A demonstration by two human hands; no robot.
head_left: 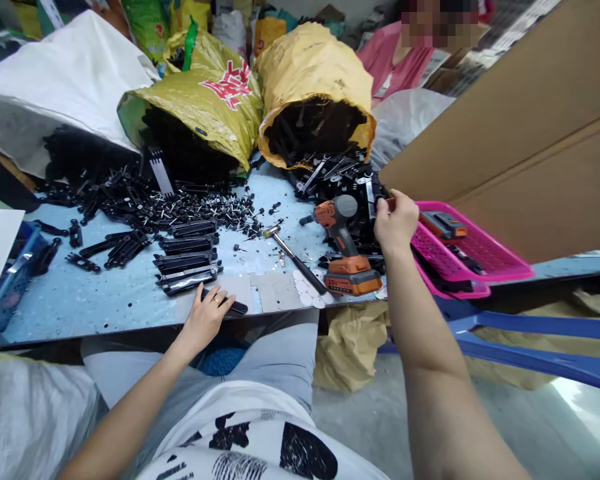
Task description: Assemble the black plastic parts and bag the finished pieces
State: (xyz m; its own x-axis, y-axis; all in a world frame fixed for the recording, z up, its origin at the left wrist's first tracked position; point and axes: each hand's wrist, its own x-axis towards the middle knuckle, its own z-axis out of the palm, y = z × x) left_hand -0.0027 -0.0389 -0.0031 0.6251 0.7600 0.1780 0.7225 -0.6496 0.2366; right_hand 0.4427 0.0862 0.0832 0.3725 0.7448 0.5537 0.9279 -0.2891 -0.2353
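While the left hand (207, 315) holds a black strip (239, 307) at the front of the desk (80, 307), the right hand (398, 223) is by the parts pile (341, 175), grip unclear; the strip seems light, stiff, best held mid-length.

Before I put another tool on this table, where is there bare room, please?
The widest free patch is the front left of the blue tabletop, between the blue basket and the row of black parts; a few specks lie there. A narrower one lies between that row and the hammer. It is crowded before the three bags and behind the drill.
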